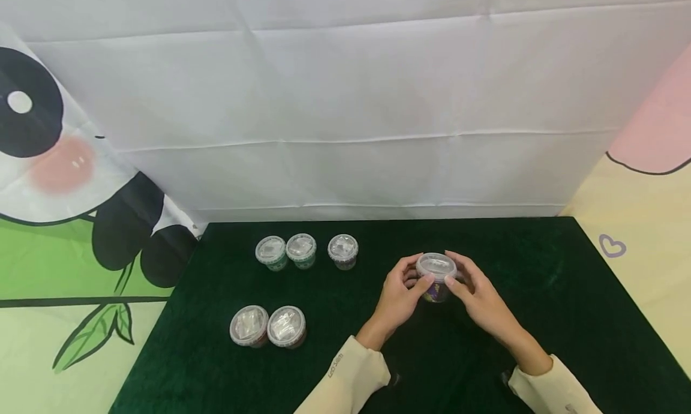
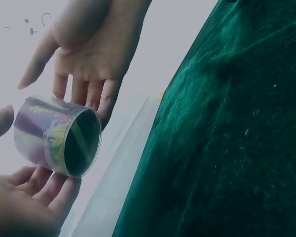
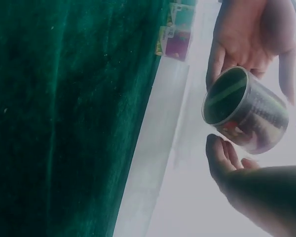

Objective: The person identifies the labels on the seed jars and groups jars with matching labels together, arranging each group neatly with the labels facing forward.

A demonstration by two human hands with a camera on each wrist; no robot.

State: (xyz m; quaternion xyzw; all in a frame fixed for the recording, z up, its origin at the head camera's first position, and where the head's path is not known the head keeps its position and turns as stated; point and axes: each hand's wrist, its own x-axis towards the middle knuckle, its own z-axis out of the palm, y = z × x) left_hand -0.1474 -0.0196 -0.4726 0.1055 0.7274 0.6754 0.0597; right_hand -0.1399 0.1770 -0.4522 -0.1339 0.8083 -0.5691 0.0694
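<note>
A clear plastic tub (image 1: 436, 276) with a round lid and a purple printed label is held between both hands, right of the middle of the dark green cloth. My left hand (image 1: 396, 294) grips its left side, thumb near the lid rim and fingers curved behind. On the opposite side my right hand (image 1: 479, 294) holds it in the same way. Both wrist views show the tub (image 2: 56, 136) from below, its round base off the cloth. The lid is hidden in those views.
At the back left stand three similar lidded tubs, two side by side (image 1: 271, 252) (image 1: 301, 250) and one apart (image 1: 342, 251). Nearer the front left, two more tubs (image 1: 249, 326) (image 1: 287, 326) touch. A white fabric sheet (image 1: 345, 114) hangs behind the green-covered table (image 1: 189, 366).
</note>
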